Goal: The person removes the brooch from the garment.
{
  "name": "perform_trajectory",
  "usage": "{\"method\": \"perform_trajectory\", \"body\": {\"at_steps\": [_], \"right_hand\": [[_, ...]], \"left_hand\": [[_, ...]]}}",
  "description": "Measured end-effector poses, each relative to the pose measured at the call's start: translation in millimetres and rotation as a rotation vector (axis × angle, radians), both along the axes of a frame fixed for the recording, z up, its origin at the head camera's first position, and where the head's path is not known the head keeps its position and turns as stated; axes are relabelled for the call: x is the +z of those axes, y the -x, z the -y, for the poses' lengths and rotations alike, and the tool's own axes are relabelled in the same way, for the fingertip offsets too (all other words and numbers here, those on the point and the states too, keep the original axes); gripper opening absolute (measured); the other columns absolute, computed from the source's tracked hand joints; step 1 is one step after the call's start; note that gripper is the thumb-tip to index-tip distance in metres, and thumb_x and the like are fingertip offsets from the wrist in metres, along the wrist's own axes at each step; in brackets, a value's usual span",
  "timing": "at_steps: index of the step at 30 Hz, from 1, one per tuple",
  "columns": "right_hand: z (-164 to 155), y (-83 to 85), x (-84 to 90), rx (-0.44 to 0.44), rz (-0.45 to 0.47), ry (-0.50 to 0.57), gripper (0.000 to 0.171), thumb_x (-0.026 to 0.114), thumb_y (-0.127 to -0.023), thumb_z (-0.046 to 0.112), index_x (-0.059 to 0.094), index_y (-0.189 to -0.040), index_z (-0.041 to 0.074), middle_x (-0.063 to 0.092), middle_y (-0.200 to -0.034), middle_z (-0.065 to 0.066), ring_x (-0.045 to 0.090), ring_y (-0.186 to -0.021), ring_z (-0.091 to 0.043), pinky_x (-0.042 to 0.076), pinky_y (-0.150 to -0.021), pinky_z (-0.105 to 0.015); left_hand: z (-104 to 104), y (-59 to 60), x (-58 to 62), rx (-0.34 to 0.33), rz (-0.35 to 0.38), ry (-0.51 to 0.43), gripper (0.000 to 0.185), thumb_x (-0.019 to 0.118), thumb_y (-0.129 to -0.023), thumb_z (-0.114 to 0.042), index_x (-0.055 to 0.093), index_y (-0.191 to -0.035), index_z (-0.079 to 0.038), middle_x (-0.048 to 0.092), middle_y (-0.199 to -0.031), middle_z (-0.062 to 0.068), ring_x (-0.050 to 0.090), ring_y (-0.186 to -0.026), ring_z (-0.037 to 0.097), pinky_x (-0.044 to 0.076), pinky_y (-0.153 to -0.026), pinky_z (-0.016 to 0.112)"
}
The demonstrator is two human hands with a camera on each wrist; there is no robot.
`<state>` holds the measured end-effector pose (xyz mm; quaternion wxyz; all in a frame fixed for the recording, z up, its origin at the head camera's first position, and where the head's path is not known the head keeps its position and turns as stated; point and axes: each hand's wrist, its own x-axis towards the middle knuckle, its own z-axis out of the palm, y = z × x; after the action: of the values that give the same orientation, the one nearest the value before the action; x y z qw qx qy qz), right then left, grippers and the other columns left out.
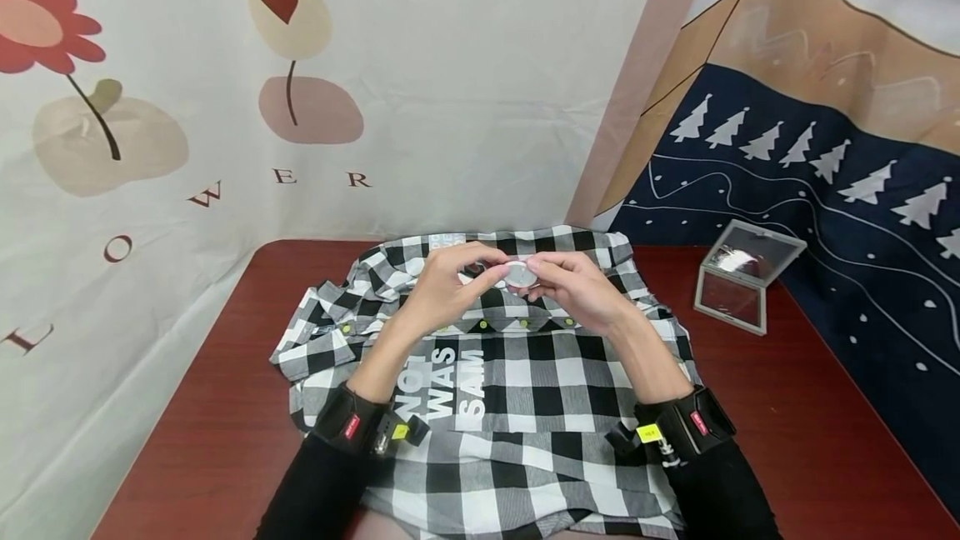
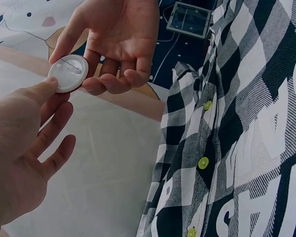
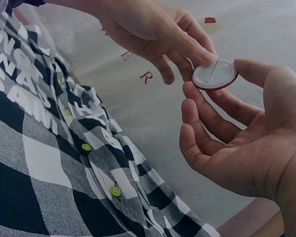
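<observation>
Between both hands is a round pin badge [image 2: 69, 74], its white back with a thin metal pin facing up and a red edge showing below in the right wrist view. My left hand [image 1: 455, 283] pinches one side of it between thumb and index finger. On the opposite side, my right hand [image 1: 576, 286] grips the rim with its thumb and fingers. Beneath them lies a black-and-white checked shirt [image 1: 555, 382] with yellow-green buttons [image 3: 86, 147] and white lettering. The badge is held above the shirt.
A hinged clear case [image 1: 731, 298] stands opened at the right of the red-brown table [image 1: 210, 423]. Behind the table hangs a pale cloth [image 1: 465, 107] with printed flowers, and a dark blue cloth [image 1: 825, 223] with white trees hangs at the right.
</observation>
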<state>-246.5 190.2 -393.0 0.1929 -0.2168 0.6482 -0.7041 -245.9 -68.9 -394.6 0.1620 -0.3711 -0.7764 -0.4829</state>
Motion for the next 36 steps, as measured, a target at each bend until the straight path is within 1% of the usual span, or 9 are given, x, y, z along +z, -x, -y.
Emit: {"method": "perform_trajectory", "body": {"at_steps": [4,7,9,13,16,21,25,28,36], "right_hand": [[1,-0.6,1.1,-0.027,-0.005,-0.002,0.027,0.053,-0.121,0.020,0.079,-0.125,0.011,0.078,-0.117,0.000,0.074,-0.105,-0.014,0.063,-0.094,-0.027],[2,-0.7,1.6,-0.077,-0.027,0.006,0.028,0.052,-0.121,0.021,0.077,-0.127,0.009,0.077,-0.120,0.002,0.073,-0.108,-0.012,0.063,-0.098,-0.028],[5,-0.8,2.0,-0.121,-0.060,0.011,0.030,0.052,-0.121,0.020,0.075,-0.131,0.003,0.077,-0.121,0.003,0.072,-0.108,-0.011,0.064,-0.100,-0.028],[10,-2.5,2.9,-0.198,-0.202,-0.014,0.033,0.055,-0.119,0.011,0.068,-0.138,-0.012,0.079,-0.121,0.008,0.073,-0.110,-0.009,0.063,-0.102,-0.026],[12,-4.3,3.1,-0.244,-0.310,-0.040,0.035,0.057,-0.116,0.006,0.066,-0.140,-0.017,0.078,-0.121,0.011,0.073,-0.110,-0.009,0.063,-0.100,-0.023],[14,-5.8,2.4,-0.285,-0.384,-0.059,0.032,0.062,-0.112,0.002,0.068,-0.140,-0.014,0.078,-0.122,0.012,0.074,-0.113,-0.007,0.063,-0.101,-0.022],[15,-6.4,1.9,-0.291,-0.411,-0.090,0.032,0.069,-0.108,-0.002,0.070,-0.139,-0.009,0.079,-0.122,0.011,0.076,-0.115,-0.014,0.063,-0.102,-0.022],[16,-7.7,1.8,-0.292,-0.415,-0.110,0.032,0.072,-0.107,0.000,0.071,-0.139,-0.007,0.079,-0.121,0.011,0.076,-0.113,-0.015,0.062,-0.100,-0.021],[19,-11.1,1.7,-0.300,-0.399,-0.112,0.034,0.075,-0.104,-0.002,0.071,-0.137,-0.009,0.080,-0.115,0.013,0.077,-0.105,-0.007,0.064,-0.095,-0.020]], "left_hand": [[-1,0.2,-0.4,0.008,0.008,-0.016,0.011,0.080,-0.106,-0.011,0.086,-0.115,-0.007,0.087,-0.109,0.008,0.078,-0.092,0.021,0.068,-0.091,0.052],[-1,-0.4,-0.3,0.032,0.027,-0.041,0.011,0.080,-0.106,-0.011,0.087,-0.114,-0.008,0.087,-0.108,0.007,0.078,-0.090,0.019,0.068,-0.089,0.043],[-1,-0.9,-0.1,0.059,0.057,-0.066,0.010,0.081,-0.106,-0.013,0.087,-0.114,-0.009,0.087,-0.107,0.006,0.078,-0.089,0.017,0.067,-0.088,0.037],[-1,-2.5,1.1,0.111,0.140,-0.124,0.012,0.081,-0.106,-0.014,0.086,-0.116,-0.009,0.087,-0.107,0.007,0.077,-0.086,0.017,0.065,-0.083,0.033],[0,-4.0,2.5,0.138,0.196,-0.160,0.014,0.082,-0.106,-0.016,0.086,-0.117,-0.009,0.087,-0.108,0.007,0.076,-0.086,0.017,0.064,-0.084,0.034],[0,-5.2,4.6,0.169,0.256,-0.195,0.014,0.081,-0.106,-0.018,0.086,-0.117,-0.009,0.086,-0.108,0.008,0.075,-0.089,0.016,0.063,-0.085,0.031],[0,-5.1,6.2,0.178,0.277,-0.208,0.014,0.082,-0.106,-0.018,0.086,-0.115,-0.009,0.086,-0.108,0.009,0.074,-0.087,0.015,0.062,-0.082,0.028],[0,-4.6,5.8,0.178,0.286,-0.209,0.014,0.082,-0.105,-0.019,0.087,-0.115,-0.010,0.086,-0.107,0.009,0.073,-0.085,0.013,0.061,-0.081,0.025],[0,-7.0,6.5,0.162,0.280,-0.183,0.014,0.081,-0.107,-0.018,0.086,-0.116,-0.010,0.086,-0.108,0.008,0.075,-0.089,0.015,0.061,-0.083,0.026]]}}
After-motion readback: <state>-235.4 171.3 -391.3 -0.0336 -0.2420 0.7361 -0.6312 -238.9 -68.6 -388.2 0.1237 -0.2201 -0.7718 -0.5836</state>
